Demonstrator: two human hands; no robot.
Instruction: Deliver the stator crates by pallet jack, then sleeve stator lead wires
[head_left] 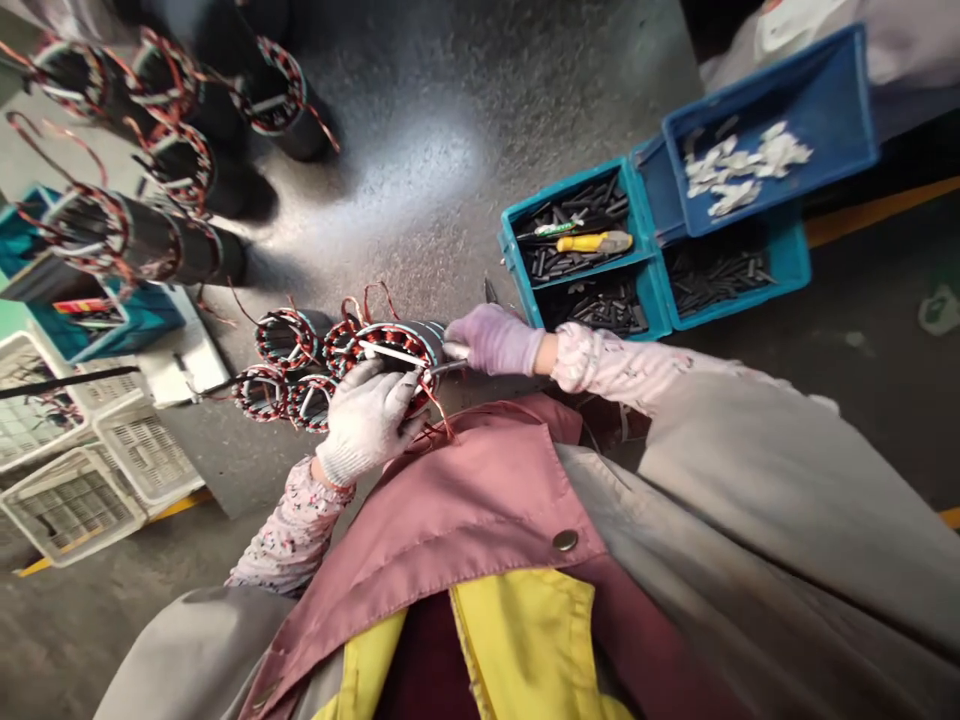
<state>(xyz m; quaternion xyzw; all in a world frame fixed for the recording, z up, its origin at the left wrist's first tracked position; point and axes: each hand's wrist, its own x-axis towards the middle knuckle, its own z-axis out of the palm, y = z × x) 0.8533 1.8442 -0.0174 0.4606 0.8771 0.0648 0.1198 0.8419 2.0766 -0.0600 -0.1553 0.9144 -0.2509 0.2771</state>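
Observation:
A motor stator (433, 342) with red-brown copper windings lies close in front of me, its open end facing left. A white strip (394, 354) lies across that opening. My left hand (371, 415), in a white knit glove, has bent fingers against the near rim, by the winding wires (442, 412). On the right side of the stator, my right hand (495, 340), in a purple glove, is closed round a thin grey tool (450, 366); its kind is unclear. Several smaller stators (287, 340) sit just left of this one.
Teal bins (656, 290) at the right hold black pieces and yellow-handled cutters (595, 243). A blue bin (855, 100) with white pieces rests on them. More stators (142, 235) stand at upper left, near white plastic baskets (154, 450). Another person's clothing (731, 65) shows at upper right.

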